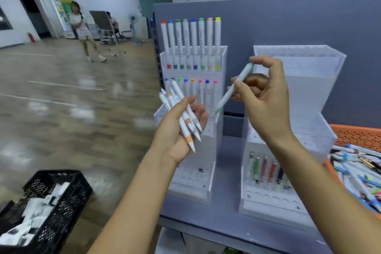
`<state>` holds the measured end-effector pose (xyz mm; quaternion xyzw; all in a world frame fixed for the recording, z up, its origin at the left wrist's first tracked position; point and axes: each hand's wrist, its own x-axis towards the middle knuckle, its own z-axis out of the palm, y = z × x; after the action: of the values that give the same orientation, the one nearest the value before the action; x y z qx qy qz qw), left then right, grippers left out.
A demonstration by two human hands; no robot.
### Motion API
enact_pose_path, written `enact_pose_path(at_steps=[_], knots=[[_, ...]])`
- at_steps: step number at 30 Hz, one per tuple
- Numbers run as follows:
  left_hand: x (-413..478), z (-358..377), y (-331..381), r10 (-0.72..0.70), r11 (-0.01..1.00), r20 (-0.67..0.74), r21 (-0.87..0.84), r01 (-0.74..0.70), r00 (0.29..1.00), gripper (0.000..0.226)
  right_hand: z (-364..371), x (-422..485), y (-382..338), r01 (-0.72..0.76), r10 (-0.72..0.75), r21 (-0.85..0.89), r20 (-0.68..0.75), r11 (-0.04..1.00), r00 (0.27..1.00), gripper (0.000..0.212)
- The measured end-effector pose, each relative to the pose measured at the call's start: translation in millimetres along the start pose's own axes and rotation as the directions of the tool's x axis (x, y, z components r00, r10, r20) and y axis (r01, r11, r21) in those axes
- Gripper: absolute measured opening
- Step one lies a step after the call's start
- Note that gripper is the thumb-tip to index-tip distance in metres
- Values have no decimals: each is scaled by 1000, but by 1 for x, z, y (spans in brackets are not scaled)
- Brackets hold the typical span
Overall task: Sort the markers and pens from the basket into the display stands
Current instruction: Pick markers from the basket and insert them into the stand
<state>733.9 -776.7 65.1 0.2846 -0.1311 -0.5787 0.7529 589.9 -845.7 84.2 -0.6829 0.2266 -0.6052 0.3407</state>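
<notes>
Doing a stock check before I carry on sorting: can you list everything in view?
left display stand: one, clear, on grey shelf
right display stand: one, clear, beside it
upper markers: eight, white with coloured caps, left stand's top row
second-row pens: about eight, coloured tops, left stand
right-stand pens: about six, green, red, dark, lower tier
basket: one, orange, far right, full of loose pens
crate: one, black, floor lower left, holding white packets
person: one, background left
left hand: holds bundle of pens, about four, white
right hand: pinches single pen, white with green ends
</notes>
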Motion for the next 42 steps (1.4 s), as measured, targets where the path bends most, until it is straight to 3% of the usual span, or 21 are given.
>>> enact_pose_path(at_steps=[4,10,24,29,33,42], knots=[[5,-25,29,18,999,-51,38,-16,999,17,36,9,3,73,-76,-77,-41,994,996,38],[19,-56,56,-82,991,-64,97,88,995,12,76,22,11,134,-155,-206,-86,969,984,36],[25,-84,81,-242,969,-27,37,242,970,10,142,39,32,202,-151,-439,150,875,977,33],[24,-83,84,-189,979,-24,73,191,982,11,149,37,38,291,-172,-580,252,761,952,33],[24,-81,86,-143,982,-23,124,144,990,10,155,33,45,289,-52,-691,343,663,938,30],[22,-78,84,-72,961,44,271,57,996,28,149,21,47,289,-174,-651,236,702,956,30]])
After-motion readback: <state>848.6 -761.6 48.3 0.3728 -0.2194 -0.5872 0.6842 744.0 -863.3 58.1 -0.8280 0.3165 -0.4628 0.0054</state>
